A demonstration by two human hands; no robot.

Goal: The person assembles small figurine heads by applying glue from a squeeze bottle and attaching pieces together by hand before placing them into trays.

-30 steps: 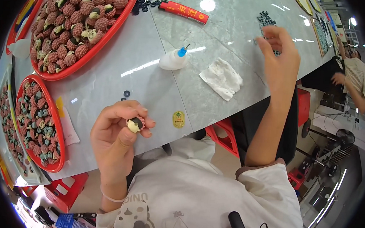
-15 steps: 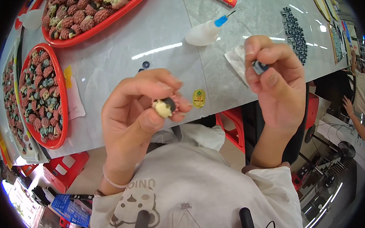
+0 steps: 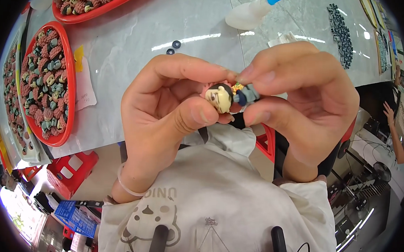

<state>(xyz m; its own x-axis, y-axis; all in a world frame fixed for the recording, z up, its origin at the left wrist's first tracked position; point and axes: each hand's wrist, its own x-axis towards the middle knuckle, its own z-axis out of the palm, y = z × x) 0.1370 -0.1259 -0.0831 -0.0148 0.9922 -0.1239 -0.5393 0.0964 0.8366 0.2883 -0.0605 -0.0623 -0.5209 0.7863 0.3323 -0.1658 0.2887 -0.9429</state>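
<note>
My left hand (image 3: 159, 105) pinches a small doll head (image 3: 220, 99) with a cream face, dark band and pink hair. Between the thumb and fingers of my right hand (image 3: 308, 95) is a small grey-blue doll body (image 3: 249, 95). The two pieces meet in front of my chest, the body's dark end at the head's underside; whether they are joined I cannot tell. Two small dark rings (image 3: 176, 44) lie on the grey table (image 3: 119, 53) beyond my left hand. Past my right hand is a white squeeze bottle (image 3: 249, 15) with a blue tip.
An oval red tray (image 3: 71, 92) of doll heads and grey-blue parts stands at the left. Another red tray (image 3: 105, 13) with pink heads is at the far left. Several dark blue parts (image 3: 339, 37) lie at the far right. Another person's hand (image 3: 388, 113) shows at the right edge.
My hands, apart before, have come together. My right hand has brought the doll body left and down to the head, which my left hand has moved right and slightly up. The view has shifted.
</note>
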